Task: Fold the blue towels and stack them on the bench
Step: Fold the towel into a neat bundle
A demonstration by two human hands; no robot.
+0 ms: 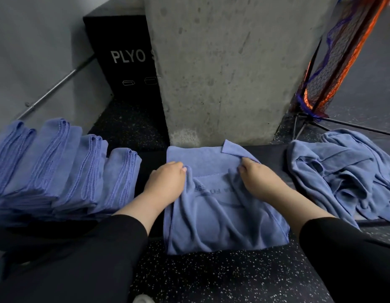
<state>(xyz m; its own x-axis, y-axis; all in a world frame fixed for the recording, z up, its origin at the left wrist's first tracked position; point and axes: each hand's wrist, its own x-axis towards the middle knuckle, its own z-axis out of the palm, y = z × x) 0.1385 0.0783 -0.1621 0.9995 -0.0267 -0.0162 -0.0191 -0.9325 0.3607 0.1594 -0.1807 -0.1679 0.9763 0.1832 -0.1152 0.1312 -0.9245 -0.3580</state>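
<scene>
Head view shows your two hands on a blue towel (222,215) in the middle of the frame. That towel lies across the dark bench (150,162) and hangs over its near edge toward the speckled floor (222,278); a small corner of it is turned up at its far right. Your left hand (167,182) has its fingers curled into the cloth at the towel's left side, bunching a ridge of fabric. Your right hand (255,178) likewise pinches a gathered fold near the towel's far right part. Creases run from both grips down the hanging part, and dark print shows faintly between your hands, too blurred to read.

At the left of the frame, folded towels (58,169) sit in overlapping stacks on the bench. At the right, a loose heap (347,173) of unfolded blue towels lies rumpled. Behind the bench stands a concrete pillar (229,68), with a black box (122,60) marked "PLYO" to its left and orange netting (333,62) at the upper right.
</scene>
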